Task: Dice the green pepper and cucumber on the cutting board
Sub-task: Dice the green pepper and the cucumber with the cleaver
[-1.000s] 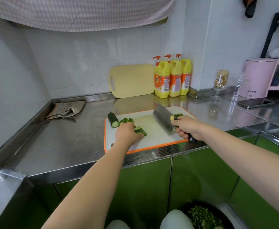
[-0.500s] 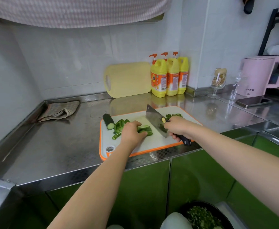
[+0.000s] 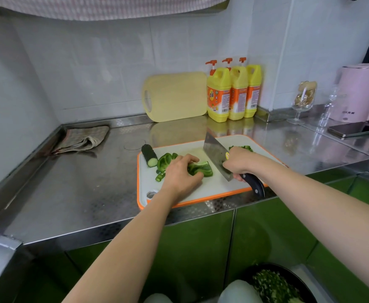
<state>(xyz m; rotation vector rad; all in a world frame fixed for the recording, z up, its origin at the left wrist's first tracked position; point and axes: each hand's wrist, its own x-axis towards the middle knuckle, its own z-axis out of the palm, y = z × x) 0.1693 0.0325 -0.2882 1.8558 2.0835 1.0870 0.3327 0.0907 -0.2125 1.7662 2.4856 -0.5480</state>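
The left hand (image 3: 180,173) curls fingers and thumb around a green pepper (image 3: 202,169) chunk at the middle of the cutting board (image 3: 214,190). The right hand (image 3: 239,162) grips the knife (image 3: 216,155) by its handle, with the blade just right of the pepper. The cucumber (image 3: 149,155) lies at the board's far left corner.
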